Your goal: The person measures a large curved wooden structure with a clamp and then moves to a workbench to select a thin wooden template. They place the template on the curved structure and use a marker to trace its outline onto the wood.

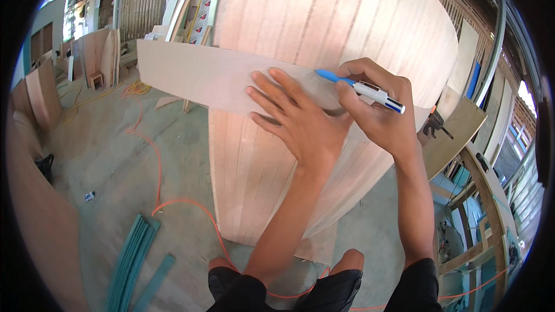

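Note:
My left hand [303, 118] lies with fingers spread on a long, pale thin board [191, 69], pressing it against a large curved panel of wooden strips [341, 11]. In my right hand [378, 101] is a blue and white multi-colour ballpoint pen [370, 91], gripped between thumb and fingers. Its blue tip end points left and meets the upper edge of the thin board, beside my left fingers. Whether the tip touches the wood I cannot tell. My right hand hides part of the board's right end.
An orange cord [191, 201] snakes over the concrete floor [173, 156], passing near my legs. Green strips [132, 260] lie at the lower left. Curved wooden panels [95, 55] lean at the far left. On the right stand a wooden frame [491, 202] and a dark clamp-like tool [436, 124].

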`<action>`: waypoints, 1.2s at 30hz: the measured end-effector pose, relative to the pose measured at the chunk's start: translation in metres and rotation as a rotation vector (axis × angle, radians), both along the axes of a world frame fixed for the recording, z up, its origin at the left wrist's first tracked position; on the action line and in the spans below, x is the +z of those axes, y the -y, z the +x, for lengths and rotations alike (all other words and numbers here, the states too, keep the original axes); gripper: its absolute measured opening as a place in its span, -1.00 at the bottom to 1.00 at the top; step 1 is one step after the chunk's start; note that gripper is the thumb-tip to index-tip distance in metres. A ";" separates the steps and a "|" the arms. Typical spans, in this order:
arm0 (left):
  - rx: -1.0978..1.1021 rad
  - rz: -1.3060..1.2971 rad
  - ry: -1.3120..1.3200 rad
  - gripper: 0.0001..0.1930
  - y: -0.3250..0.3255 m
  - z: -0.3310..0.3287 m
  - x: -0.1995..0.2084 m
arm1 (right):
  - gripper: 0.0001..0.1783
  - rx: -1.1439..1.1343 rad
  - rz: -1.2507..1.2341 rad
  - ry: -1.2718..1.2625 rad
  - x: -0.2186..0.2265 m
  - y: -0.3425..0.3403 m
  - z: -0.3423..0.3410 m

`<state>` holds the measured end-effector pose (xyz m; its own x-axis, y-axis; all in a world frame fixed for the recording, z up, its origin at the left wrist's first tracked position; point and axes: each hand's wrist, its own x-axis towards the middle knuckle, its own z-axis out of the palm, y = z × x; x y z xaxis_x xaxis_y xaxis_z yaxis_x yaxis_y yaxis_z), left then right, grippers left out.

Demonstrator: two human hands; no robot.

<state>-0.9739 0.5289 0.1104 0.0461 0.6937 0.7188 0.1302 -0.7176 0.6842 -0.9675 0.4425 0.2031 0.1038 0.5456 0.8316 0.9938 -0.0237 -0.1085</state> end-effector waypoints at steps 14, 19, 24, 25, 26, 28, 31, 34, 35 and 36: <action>0.107 0.071 -0.051 0.29 -0.001 0.006 -0.007 | -0.93 0.131 0.167 -0.167 -0.017 -0.003 0.036; 0.121 0.036 -0.106 0.44 0.000 0.008 -0.006 | -0.94 0.179 0.193 -0.233 -0.020 0.025 0.058; 0.156 0.080 -0.080 0.50 0.001 0.012 -0.008 | -0.85 0.229 0.114 -0.244 -0.016 0.055 0.075; 0.158 0.094 -0.069 0.50 0.002 0.013 -0.008 | -0.85 0.234 0.114 -0.237 -0.017 0.060 0.080; 0.166 0.090 -0.081 0.50 0.003 0.014 -0.007 | -0.85 0.243 0.129 -0.249 -0.018 0.065 0.085; 0.176 0.082 -0.105 0.50 0.006 0.016 -0.005 | -0.85 0.256 0.161 -0.271 -0.020 0.075 0.094; 0.184 0.116 -0.113 0.49 -0.004 0.010 -0.006 | -0.85 0.267 0.156 -0.284 -0.021 0.085 0.105; 0.191 0.062 -0.135 0.45 0.001 0.011 -0.005 | -0.84 0.242 0.201 -0.323 -0.027 0.103 0.121; 0.209 0.066 -0.158 0.42 0.001 0.011 -0.006 | -0.84 0.225 0.198 -0.350 -0.027 0.110 0.126; 0.204 0.063 -0.149 0.41 0.001 0.011 -0.006 | -0.84 0.208 0.194 -0.378 -0.027 0.119 0.130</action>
<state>-0.9631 0.5275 0.1044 0.0182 0.6533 0.7568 0.3727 -0.7069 0.6012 -0.8372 0.3235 0.1757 0.3237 0.4252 0.8452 0.8655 0.2280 -0.4461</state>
